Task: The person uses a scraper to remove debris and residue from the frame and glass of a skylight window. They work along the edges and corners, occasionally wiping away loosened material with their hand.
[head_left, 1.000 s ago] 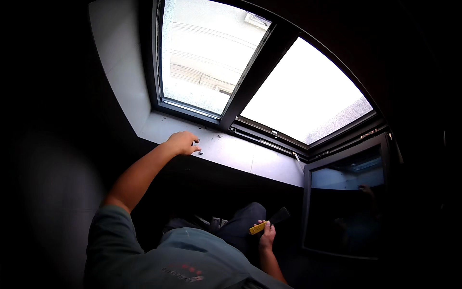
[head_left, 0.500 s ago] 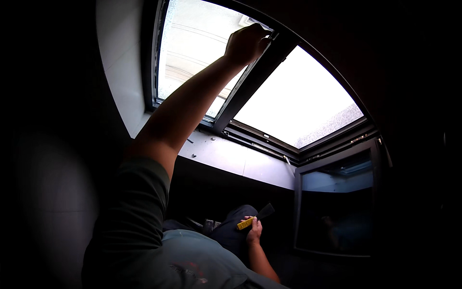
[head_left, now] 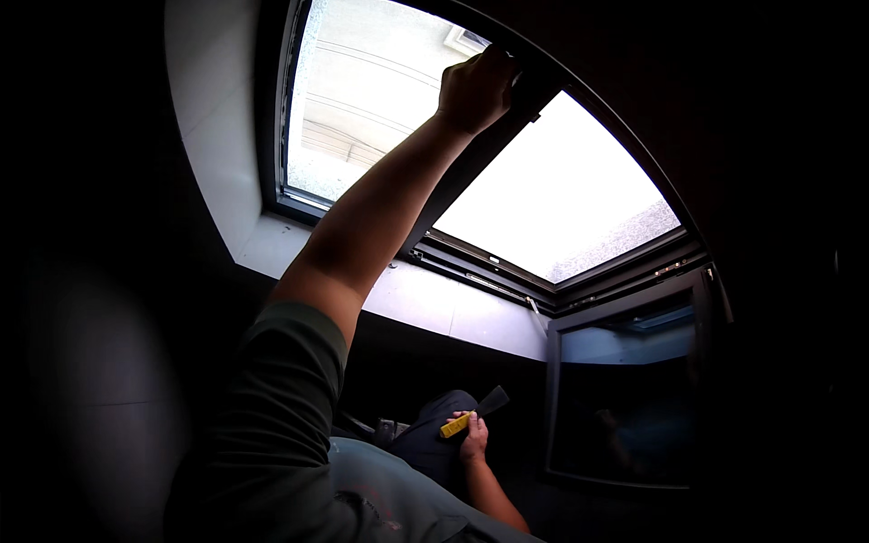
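Note:
My left hand [head_left: 475, 91] is raised high, curled closed against the upper part of the dark window mullion [head_left: 466, 172]. Its fingertips are lost in shadow, so what they grip there is hidden. Low down, near my thigh, my right hand [head_left: 473, 442] is closed round a putty knife [head_left: 457, 424] by its yellow handle. The dark flat blade points up and to the right. Left of the mullion, the window pane [head_left: 353, 100] has my left forearm across it. To the right lies a bright window opening [head_left: 552, 190].
An inward-swung casement sash [head_left: 625, 412] with dark glass hangs at the lower right. Below the window runs a pale tiled sill [head_left: 421, 299] with a small bit of debris on it. A tiled wall reveal [head_left: 213, 136] bounds the left side. The surroundings are very dark.
My left hand has shifted slightly right and down along the mullion, and my upper arm has moved right. The putty knife stays in my right hand, nearly still.

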Demonstrator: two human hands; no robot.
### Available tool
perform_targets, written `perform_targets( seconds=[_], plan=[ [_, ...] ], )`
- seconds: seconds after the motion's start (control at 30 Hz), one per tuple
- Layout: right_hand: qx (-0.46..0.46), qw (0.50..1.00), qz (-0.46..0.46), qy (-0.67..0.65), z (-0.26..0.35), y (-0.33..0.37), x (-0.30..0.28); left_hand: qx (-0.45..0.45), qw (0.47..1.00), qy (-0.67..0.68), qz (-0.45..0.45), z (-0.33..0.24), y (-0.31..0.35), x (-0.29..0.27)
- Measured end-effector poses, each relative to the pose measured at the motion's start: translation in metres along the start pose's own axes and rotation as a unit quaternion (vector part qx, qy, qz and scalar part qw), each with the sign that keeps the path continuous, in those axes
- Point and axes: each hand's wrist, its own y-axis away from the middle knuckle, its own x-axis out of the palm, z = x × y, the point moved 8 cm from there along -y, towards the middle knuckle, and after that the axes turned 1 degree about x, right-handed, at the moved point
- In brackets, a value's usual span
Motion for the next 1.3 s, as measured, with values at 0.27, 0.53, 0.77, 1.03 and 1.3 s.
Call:
perform_targets(
  seconds=[0.27,0.53,0.77,1.03,1.3],
  plan=[
    [-0.008,1.000,-0.002,0.005,0.006,0.004,0.002,-0.064,0.997,-0.032,0.033,0.009,0.009,-0.001],
    [-0.016,0.999,-0.020,-0.024,0.004,0.005,-0.002,0.038,0.994,-0.042,0.098,0.014,0.004,-0.021],
    [-0.006,0.999,-0.010,-0.048,0.007,0.001,0.010,-0.107,0.994,0.002,0.027,0.078,0.028,-0.036],
    [-0.005,0.999,0.004,-0.032,0.003,-0.003,0.000,-0.157,0.841,0.247,0.455,-0.016,0.072,-0.053],
    [0.002,1.000,0.008,0.001,0.005,-0.006,0.005,-0.339,0.897,0.270,0.086,0.048,0.029,-0.015]
  ],
)
